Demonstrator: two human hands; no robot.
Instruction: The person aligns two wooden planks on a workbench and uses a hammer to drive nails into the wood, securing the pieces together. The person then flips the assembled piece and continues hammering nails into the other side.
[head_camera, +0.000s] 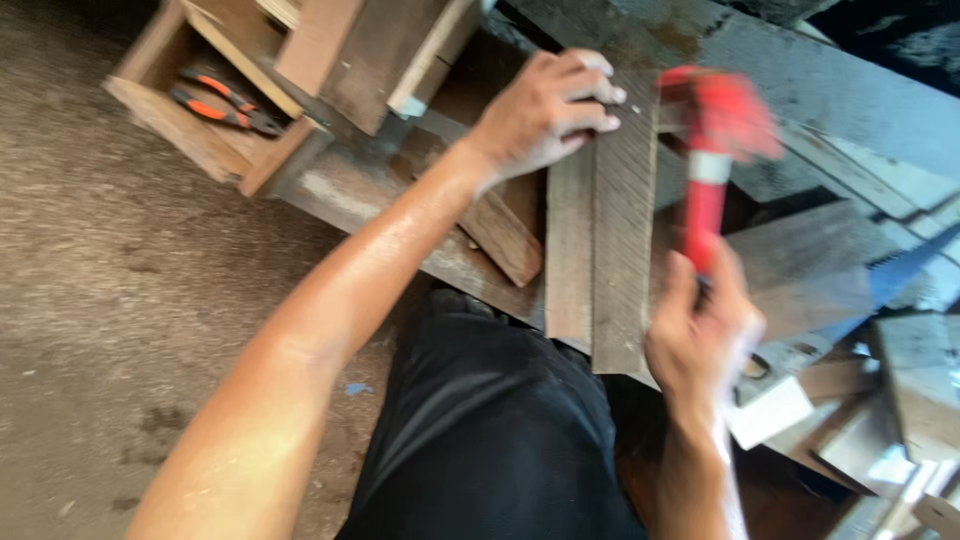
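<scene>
My left hand (545, 110) presses down on the far end of a grey wooden plank (622, 230) that lies on the workbench, fingers curled over its top edge. My right hand (705, 335) grips the handle of a red hammer (715, 150), whose blurred red head is raised above the plank's right side. A second narrower plank (570, 250) lies flush against the left side of the grey one.
A wooden box (165, 100) at the upper left holds orange-handled pliers (222, 100). A blue saw blade (915, 265) and several wood offcuts (880, 420) lie at the right. Dirt floor (120, 330) is at the left; my black trousers (490, 430) are below.
</scene>
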